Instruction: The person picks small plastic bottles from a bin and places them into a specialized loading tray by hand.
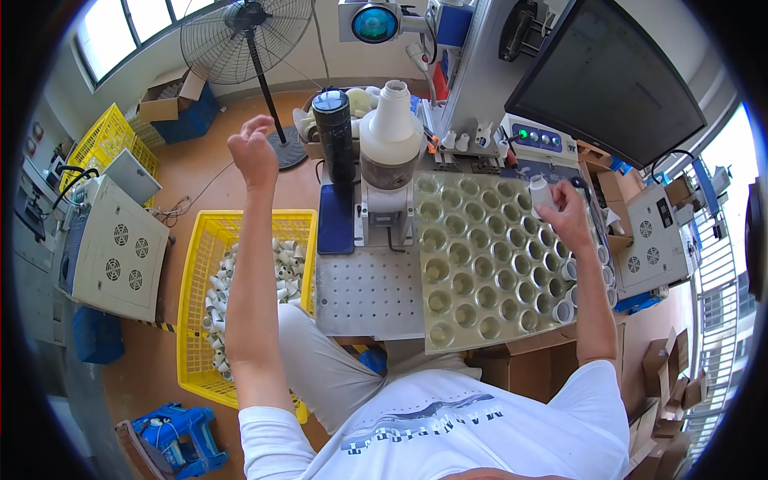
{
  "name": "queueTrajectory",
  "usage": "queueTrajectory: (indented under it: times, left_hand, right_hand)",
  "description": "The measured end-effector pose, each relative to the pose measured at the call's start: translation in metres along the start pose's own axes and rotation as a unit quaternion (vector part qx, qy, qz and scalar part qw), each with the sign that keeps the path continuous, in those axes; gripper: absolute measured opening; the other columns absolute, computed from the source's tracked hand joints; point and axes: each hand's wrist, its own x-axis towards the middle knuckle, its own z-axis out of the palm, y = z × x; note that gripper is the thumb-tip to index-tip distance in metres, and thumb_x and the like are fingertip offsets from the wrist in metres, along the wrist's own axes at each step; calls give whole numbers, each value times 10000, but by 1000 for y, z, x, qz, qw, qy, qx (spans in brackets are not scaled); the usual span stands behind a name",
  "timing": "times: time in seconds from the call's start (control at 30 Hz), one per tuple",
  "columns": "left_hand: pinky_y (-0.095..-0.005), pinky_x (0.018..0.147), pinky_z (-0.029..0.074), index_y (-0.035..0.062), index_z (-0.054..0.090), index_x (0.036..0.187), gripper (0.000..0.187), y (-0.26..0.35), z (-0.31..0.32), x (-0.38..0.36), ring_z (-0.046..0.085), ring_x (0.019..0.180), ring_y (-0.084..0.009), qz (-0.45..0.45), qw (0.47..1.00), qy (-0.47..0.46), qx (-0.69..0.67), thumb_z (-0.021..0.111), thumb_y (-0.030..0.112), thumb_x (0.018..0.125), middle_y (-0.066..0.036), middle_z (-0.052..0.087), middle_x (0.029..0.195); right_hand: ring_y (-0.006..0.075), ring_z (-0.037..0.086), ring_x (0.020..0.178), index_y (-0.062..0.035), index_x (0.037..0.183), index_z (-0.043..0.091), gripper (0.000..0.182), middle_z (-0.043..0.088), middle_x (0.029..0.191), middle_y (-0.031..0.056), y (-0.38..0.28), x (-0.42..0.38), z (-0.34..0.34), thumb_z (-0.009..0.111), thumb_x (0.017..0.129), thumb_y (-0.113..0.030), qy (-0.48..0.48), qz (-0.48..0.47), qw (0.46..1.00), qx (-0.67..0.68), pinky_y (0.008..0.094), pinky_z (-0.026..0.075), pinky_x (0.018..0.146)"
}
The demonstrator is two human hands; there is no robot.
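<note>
We see the right hand (570,214) closed around a small white bottle (541,190), held upright at the far right corner of the pale tray (448,320), just above its back rows. The bottle is short and plain white, with a narrower neck on top; our fingers cover its lower part. The tray lies on the bench (368,296) and is dimpled with round cups, nearly all bare; a few more white bottles (565,310) lie along its right edge. The left hand (253,150) is raised well off to the left, over the floor, fingers loosely curled and holding nothing.

Behind the tray stand a large white bottle-shaped fixture (390,132) and a tall black cylinder (334,132), both between the two hands. Left of the bench a yellow crate (200,320) holds a heap of white bottles. A dark monitor (600,76) hangs over the tray's far right, and a pedestal fan (246,36) stands on the floor beyond.
</note>
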Motion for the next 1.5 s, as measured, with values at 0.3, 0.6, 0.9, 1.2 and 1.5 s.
queueTrajectory:
  times: [0.3,0.6,0.9,1.2,1.5]
  left_hand:
    - [-316,755,467,-13,711,811,342,102,43,16,631,794,-211,61,998,-22,-18,399,83,706,-170,670,763]
    - [-297,644,460,-7,707,723,309,125,104,-22,579,567,-194,305,935,-51,171,409,70,710,-144,631,613]
    - [-244,590,413,-28,586,523,258,99,-57,1,525,521,-145,47,994,-70,64,368,73,616,-65,548,513]
    - [-426,682,447,-70,612,662,242,-126,-179,-46,575,653,-358,0,956,37,292,480,131,696,-245,605,671]
    - [-516,793,435,-94,570,812,254,-175,-38,-70,557,891,-491,-146,901,-145,382,483,135,741,-344,582,909]
  right_hand:
    - [24,438,690,-70,789,494,239,520,756,-21,-75,40,45,723,791,-138,64,-107,962,243,195,381,633]
    - [22,473,689,-53,810,493,256,550,759,-5,-150,76,94,725,800,-162,104,-219,890,387,195,407,624]
    - [121,483,747,-25,834,483,319,546,834,51,-149,74,172,732,784,-217,10,-226,959,169,279,433,676]
    - [206,590,1048,3,1002,533,273,604,1142,130,-34,19,39,657,823,-162,-27,-98,994,50,344,449,945]
    - [331,510,1125,-52,1133,560,534,508,1231,142,32,-104,-64,761,664,-208,-318,85,867,-374,388,428,943]
